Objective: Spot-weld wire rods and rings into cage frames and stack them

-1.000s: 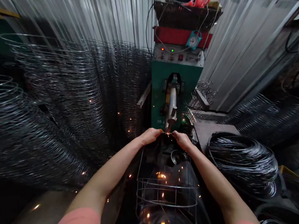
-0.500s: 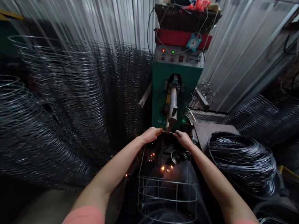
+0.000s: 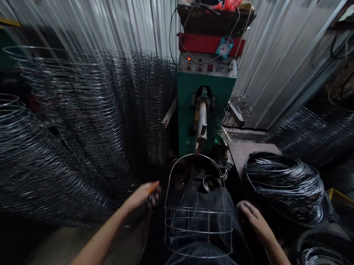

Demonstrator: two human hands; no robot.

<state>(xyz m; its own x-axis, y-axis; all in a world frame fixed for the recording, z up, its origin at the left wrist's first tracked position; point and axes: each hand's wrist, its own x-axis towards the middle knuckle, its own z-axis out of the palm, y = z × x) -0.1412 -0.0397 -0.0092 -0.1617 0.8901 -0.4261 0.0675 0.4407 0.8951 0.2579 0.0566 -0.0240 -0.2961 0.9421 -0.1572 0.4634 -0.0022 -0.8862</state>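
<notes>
Both hands have dropped from the welder's tip and parted, leaving the wire basket (image 3: 199, 232) on the dark-clothed lap, its arched end up near that tip. The left hand (image 3: 149, 193), fingers curled, one tip orange, and the right hand (image 3: 252, 213), fingers bent, flank it without touching; whether either holds anything, I cannot tell. It looks like a break between welds; another would call for a two-handed grip on the wire. The green welder (image 3: 188, 91) shows a red lamp. Coiled wire (image 3: 285, 185) sits by the bench's (image 3: 251, 147) near edge; wire stacks (image 3: 102, 97) line the metal wall (image 3: 138, 14).
</notes>
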